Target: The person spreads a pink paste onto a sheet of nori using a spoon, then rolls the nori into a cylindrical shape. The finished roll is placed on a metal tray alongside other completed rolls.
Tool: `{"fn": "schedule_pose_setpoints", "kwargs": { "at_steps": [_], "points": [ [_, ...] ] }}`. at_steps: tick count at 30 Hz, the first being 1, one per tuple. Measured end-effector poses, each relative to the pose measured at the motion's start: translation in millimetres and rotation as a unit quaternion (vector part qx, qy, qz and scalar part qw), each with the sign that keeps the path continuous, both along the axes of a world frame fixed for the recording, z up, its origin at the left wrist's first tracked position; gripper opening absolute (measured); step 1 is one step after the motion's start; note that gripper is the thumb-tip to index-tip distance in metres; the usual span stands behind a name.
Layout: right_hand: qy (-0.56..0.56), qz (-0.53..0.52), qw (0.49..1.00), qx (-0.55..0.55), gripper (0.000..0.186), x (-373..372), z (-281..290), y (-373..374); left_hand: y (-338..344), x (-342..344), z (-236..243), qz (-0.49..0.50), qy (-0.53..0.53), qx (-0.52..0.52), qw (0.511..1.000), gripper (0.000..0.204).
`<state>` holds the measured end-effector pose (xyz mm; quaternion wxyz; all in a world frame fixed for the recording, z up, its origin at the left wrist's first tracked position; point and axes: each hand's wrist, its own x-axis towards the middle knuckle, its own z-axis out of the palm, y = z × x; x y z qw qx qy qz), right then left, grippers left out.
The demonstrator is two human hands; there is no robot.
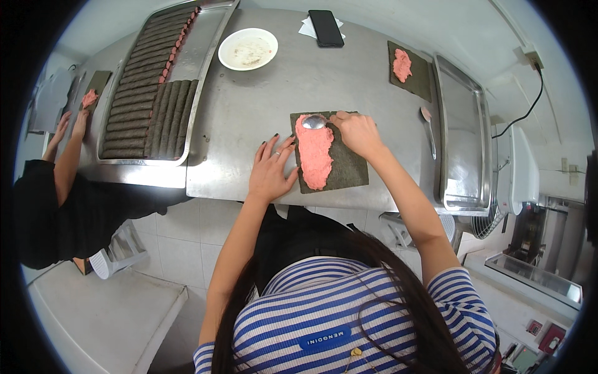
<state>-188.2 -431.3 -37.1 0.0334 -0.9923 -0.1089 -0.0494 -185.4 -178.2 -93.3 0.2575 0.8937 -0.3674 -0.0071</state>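
In front of me a dark green seaweed sheet (350, 168) lies on the steel table. A long band of pink paste (316, 162) covers its left half. My right hand (359, 132) grips a metal spoon (314, 122), whose bowl rests on the far end of the paste; the fingers cover most of its handle. My left hand (272, 171) lies at the sheet's left edge with fingers spread, a ring on one of them, and holds nothing.
A tray (190, 134) of seaweed rolls stands at left; beyond it a co-worker's hands (73, 128) touch another pasted sheet. A white bowl (248, 49) and a phone (326, 28) lie far off. At right are a second sheet (418, 76), a spoon (429, 134) and another tray (466, 181).
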Motion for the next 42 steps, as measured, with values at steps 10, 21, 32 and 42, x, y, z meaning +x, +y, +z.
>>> {"fn": "schedule_pose_setpoints", "kwargs": {
  "at_steps": [10, 21, 32, 42],
  "points": [
    [-0.002, 0.083, 0.996, -0.044, 0.012, 25.4, 16.7, 0.8, -0.3, -0.8, 0.2, 0.005, -0.011, -0.003, 1.000, 0.053],
    [0.051, 0.060, 0.995, -0.055, 0.009, 44.7, 9.9, 12.8, 0.2, -0.9, -1.4, 0.005, -0.012, 0.002, 1.000, 0.054],
    [0.115, -0.079, 0.990, 0.035, 0.014, 31.6, 19.4, -20.9, -1.4, -0.4, -0.3, 0.003, -0.009, -0.009, 1.000, 0.053],
    [0.073, -0.036, 0.997, 0.014, 0.019, 5.7, 11.4, -11.7, -1.3, -0.4, -1.4, 0.002, 0.000, -0.011, 1.000, 0.053]
  ]
}}
